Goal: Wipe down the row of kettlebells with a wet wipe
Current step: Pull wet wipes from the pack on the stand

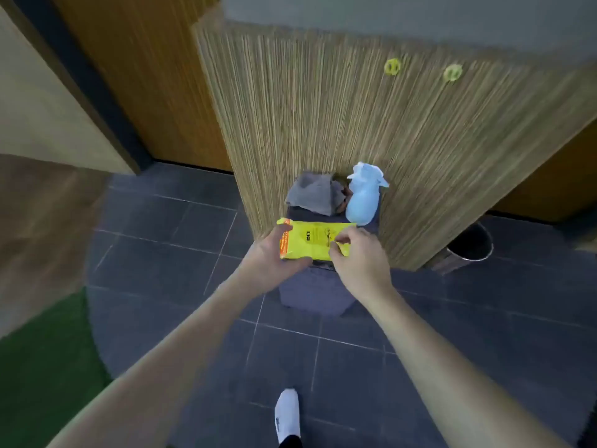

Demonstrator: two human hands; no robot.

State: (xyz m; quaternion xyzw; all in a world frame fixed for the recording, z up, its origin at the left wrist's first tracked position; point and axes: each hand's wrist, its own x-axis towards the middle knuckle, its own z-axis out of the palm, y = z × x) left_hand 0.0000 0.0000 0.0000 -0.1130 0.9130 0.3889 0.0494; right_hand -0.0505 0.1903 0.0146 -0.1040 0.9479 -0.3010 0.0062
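A yellow pack of wet wipes (315, 241) with an orange left edge is held over a dark stool (315, 292). My left hand (274, 260) grips the pack from its left side and underneath. My right hand (358, 257) pinches the pack's top face near its right end with thumb and fingers. No kettlebells are in view.
On the stool's far part lie a grey cloth (315, 192) and a pale blue spray bottle (365, 195), against a ribbed wooden wall panel (323, 108). A metal bin (468, 247) stands on the dark tiled floor at the right. Green turf (38, 360) lies at the lower left.
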